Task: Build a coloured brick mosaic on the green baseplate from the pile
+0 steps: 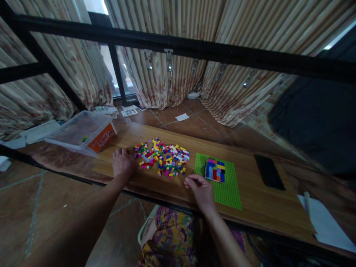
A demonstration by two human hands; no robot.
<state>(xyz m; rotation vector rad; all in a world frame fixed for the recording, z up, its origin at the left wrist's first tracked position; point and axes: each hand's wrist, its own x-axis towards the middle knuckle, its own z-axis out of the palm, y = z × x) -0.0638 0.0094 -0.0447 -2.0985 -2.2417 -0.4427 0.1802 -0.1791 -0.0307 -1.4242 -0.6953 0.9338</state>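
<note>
The right hand [201,190] presses its fingertips together, contents unclear; the left hand [122,163], grip unreadable, could scatter the loose bricks [168,160] by sweeping sideways

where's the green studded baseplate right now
In the head view, the green studded baseplate lies right of centre on the brown wooden board, between the pile of small multicoloured bricks and the black phone-like slab, the right hand partly covering its left edge.

Rests left hand [123,163] on wooden board [253,198], left of loose bricks [168,159]; holds right hand [202,190] near green baseplate [229,193] bearing brick block [215,171].
</note>
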